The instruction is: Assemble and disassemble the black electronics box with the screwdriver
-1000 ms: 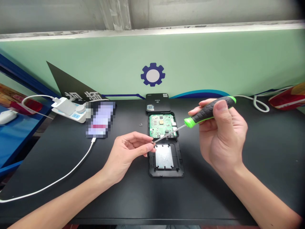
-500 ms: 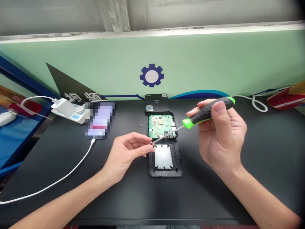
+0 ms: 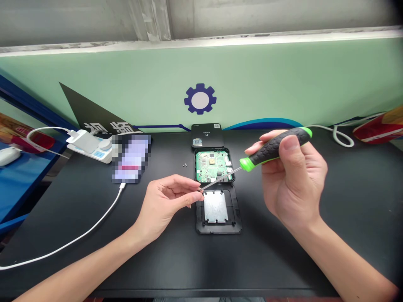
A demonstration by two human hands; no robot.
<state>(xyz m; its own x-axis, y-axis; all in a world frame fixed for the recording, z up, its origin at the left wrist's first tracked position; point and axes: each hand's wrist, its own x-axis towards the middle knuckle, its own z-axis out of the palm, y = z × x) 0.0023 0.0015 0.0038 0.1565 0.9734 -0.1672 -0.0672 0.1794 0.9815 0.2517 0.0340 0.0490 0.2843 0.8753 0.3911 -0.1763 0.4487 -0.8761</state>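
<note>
My right hand [image 3: 294, 180] is wrapped round the black and green handle of a screwdriver [image 3: 273, 147], its shaft slanting down to the left. The thumb and fingertips of my left hand [image 3: 173, 197] are pinched together at the screwdriver's tip; anything small between them is hidden. Below the tip lies a black plastic cover [image 3: 217, 228] with a silvery metal plate [image 3: 215, 207] in it. Just behind, a green circuit board [image 3: 212, 163] sits in an open black case.
A black box [image 3: 208, 136] stands behind the case. Tiny screws [image 3: 185, 165] lie to its left. Farther left are a pixelated phone [image 3: 132, 161] with a white cable [image 3: 103, 214] and a white power strip [image 3: 90, 146]. A green panel [image 3: 141, 84] rises behind the black table [image 3: 176, 268].
Hardly anything differs. Both hands and the screwdriver hold nearly the same pose, with the left hand shifted very slightly left.
</note>
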